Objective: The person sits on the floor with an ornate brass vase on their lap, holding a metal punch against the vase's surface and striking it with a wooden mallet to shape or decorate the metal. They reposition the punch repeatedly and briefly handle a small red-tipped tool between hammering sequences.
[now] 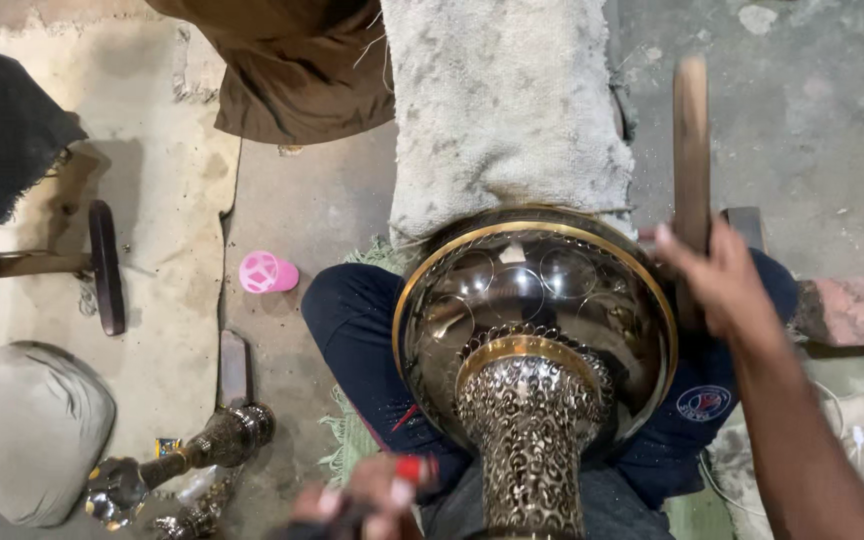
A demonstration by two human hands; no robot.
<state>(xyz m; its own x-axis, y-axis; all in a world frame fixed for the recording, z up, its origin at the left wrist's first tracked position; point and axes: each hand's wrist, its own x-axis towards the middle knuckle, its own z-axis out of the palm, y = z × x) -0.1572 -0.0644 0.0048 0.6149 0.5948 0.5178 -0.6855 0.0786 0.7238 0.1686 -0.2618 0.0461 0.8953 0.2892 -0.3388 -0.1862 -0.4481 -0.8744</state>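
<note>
A large engraved brass vase (532,340) lies across my lap, its round body with a gold rim resting against a grey cloth-covered block (502,110). Its patterned neck points toward me. My right hand (717,275) is raised beside the vase's right side and grips a wooden mallet (690,130) that stands upright and blurred. My left hand (372,495), at the bottom edge just left of the vase's neck, is closed around a small tool with a red end (410,468).
A pink plastic cap (267,272) lies on the floor left of my knee. Smaller engraved brass pieces (187,460) lie at bottom left beside a grey cushion (27,430). A wooden-handled tool (102,265) rests at left. A brick (857,308) sits at right.
</note>
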